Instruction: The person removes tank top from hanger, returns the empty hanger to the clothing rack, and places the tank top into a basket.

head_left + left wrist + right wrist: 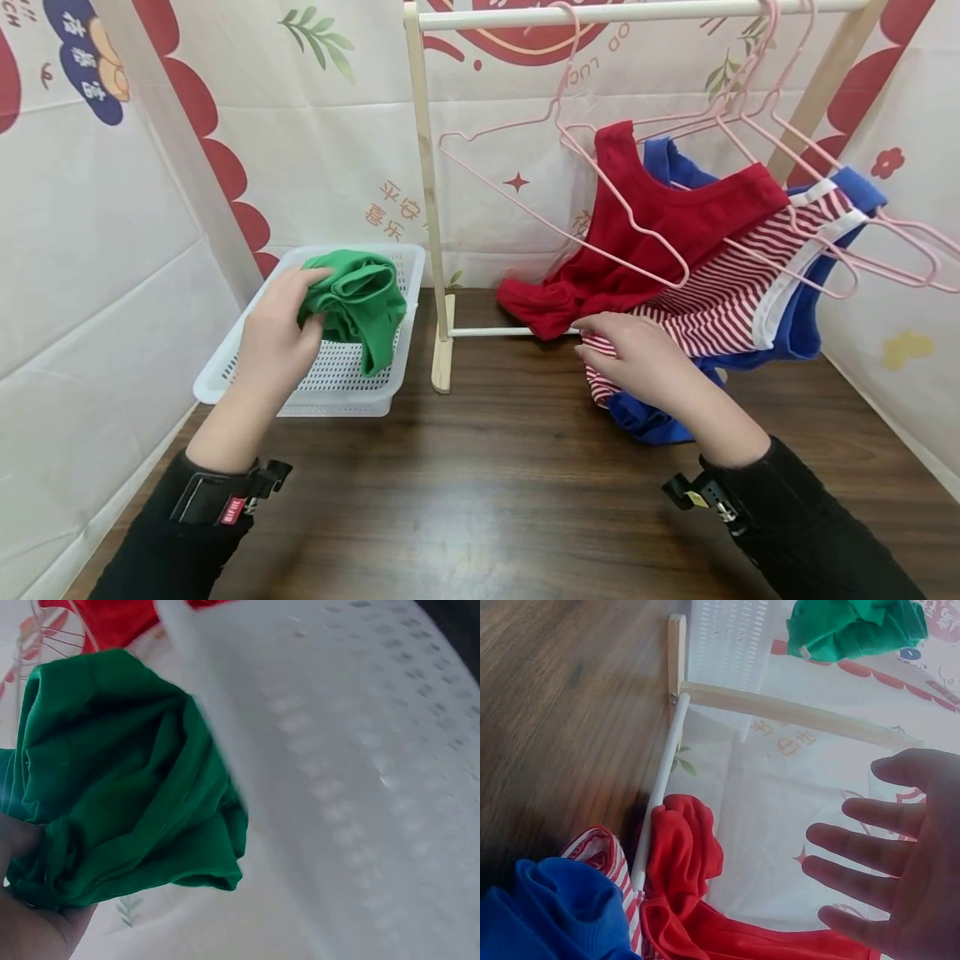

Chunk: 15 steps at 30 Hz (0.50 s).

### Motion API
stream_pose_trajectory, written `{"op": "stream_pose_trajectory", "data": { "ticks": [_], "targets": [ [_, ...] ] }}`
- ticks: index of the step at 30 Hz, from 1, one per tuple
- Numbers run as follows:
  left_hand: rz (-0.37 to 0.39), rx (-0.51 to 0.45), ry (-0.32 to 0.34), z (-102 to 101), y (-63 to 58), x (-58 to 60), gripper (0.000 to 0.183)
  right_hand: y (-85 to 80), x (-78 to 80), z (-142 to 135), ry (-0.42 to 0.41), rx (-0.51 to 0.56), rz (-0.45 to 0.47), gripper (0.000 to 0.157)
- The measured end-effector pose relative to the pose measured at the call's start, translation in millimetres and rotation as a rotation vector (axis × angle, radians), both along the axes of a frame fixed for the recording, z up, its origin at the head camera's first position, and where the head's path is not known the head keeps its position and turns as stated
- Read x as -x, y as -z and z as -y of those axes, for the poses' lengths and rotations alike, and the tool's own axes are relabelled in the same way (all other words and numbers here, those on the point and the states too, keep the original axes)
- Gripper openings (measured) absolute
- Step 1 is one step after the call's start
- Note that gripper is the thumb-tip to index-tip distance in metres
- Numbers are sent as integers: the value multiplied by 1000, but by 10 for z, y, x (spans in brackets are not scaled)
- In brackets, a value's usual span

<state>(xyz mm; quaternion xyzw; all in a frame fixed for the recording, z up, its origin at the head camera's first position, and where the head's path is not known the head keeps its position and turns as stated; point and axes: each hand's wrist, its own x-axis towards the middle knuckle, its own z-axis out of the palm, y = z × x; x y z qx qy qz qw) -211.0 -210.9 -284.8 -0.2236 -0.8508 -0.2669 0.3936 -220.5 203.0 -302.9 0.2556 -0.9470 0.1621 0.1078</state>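
Over the white basket (401, 333) at the left, my left hand (281, 325) grips a bunched green garment (356, 300), thumb and fingers on its near side. The left wrist view shows the green cloth (135, 780) folded and crumpled beside the basket wall. My right hand (637, 354) is held out before the hanging clothes with nothing in it; its fingers are spread and straight in the right wrist view. Near it hang a red tank top (645, 225), a red-and-white striped garment (720, 300) and a blue garment (802, 325).
A clothes rack with a white top bar (600, 15) and wooden posts (429, 167) stands on the dark wood table (465, 500). One bare pink hanger (525, 200) hangs at its left, several more at its right. Printed cloth walls (315, 150) enclose the back and sides.
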Motion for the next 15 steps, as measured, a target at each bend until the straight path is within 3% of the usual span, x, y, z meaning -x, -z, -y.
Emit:
{"op": "stream_pose_trajectory", "data": {
  "ticks": [3,8,15],
  "targets": [
    [2,3,-22,72,70,20,42,14,0,-9,-3,-3,4,33],
    [79,-9,-46,150,225,63,42,43,7,-15,-2,-6,9,33],
    [155,-2,-38,135,438,111,39,77,30,-23,5,-20,15,35]
  ]
}}
